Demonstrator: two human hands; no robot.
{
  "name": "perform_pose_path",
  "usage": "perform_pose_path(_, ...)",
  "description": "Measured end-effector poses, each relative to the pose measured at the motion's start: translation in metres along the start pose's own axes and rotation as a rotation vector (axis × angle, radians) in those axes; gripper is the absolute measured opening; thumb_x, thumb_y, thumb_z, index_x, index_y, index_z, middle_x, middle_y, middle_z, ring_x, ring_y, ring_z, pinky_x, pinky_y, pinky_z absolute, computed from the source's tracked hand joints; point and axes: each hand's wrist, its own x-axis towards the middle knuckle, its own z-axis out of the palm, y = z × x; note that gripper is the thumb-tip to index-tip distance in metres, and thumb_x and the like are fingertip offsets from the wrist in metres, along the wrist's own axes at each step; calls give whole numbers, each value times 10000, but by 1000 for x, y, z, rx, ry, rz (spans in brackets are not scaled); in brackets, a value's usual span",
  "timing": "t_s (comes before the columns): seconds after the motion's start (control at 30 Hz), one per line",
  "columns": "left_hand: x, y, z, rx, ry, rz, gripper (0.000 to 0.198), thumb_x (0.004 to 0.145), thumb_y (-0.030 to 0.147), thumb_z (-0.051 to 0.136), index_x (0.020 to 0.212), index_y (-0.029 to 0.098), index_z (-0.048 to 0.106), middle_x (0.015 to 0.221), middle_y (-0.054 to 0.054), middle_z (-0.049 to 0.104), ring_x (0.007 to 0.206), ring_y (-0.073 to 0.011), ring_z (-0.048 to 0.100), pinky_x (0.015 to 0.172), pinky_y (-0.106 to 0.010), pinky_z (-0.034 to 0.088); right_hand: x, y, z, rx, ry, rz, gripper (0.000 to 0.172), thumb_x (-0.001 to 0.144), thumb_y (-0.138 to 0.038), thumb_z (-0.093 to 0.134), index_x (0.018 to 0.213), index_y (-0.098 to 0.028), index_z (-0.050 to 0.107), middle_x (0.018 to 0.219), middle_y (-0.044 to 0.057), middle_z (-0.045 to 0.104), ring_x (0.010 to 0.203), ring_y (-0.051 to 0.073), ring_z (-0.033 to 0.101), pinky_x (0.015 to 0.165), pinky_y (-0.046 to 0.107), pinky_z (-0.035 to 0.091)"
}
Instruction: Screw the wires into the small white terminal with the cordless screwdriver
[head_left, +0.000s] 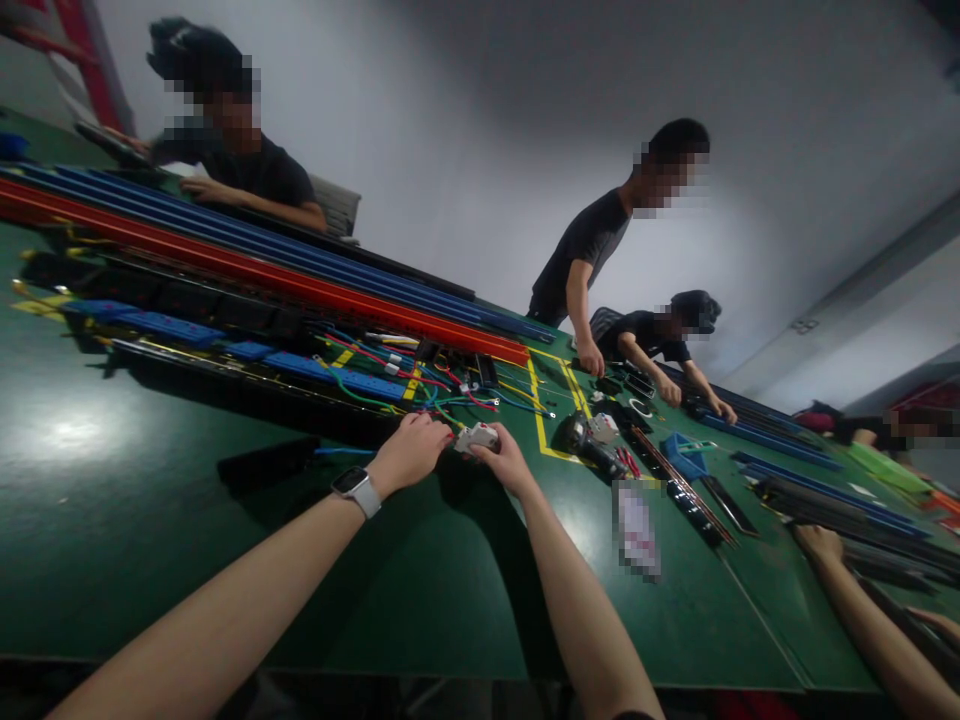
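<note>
Near the middle of the table, my right hand [504, 460] grips a small white-grey circuit breaker [478, 437] between thumb and fingers. Just left of it is my left hand [411, 455], a watch on its wrist, with its fingers pinched on a wire beside the breaker; the fingertips are partly hidden. Red, blue and green wires [450, 385] spread out beyond both hands. They run to a long black strip with blue socket blocks [322, 372] lying to the left. A short black piece [270, 470] with a blue wire rests left of my left wrist.
Long orange [375, 310] and blue rails [300, 255] lie behind the wires. Right of my hands are a black power tool [589, 445], a blue bin [684, 455] and copper rods [660, 465]. Several people work around the green table [315, 610]; another person's hand [819, 542] is at right.
</note>
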Motion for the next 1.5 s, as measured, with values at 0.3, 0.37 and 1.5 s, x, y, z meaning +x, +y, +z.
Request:
perform_pose_path(0.3,-2,5,0,35,-21,-2,261,979,217,390,976,213,651,968,-96,698,976,-262,569,976,-453,339,-3,5,-1,-157,0,-119,358,796,-316,718,1090,-238,529,952,6,637,845,205,641,797,365,545)
perform_pose_path(0.37,-2,6,1,36,-20,-7,258,973,206,390,967,214,648,967,-95,703,969,-263,568,970,-452,336,-4,8,0,-242,18,-161,346,806,-270,698,1110,-234,536,983,17,632,907,214,625,864,387,530)
perform_pose_path(1.5,3,17,6,38,-76,-44,264,957,341,494,1138,286,678,960,-90,716,991,-260,625,1010,-449,328,-8,54,2,-369,-13,-173,430,840,-212,636,1236,-231,468,1101,29,578,1014,198,578,959,389,475)
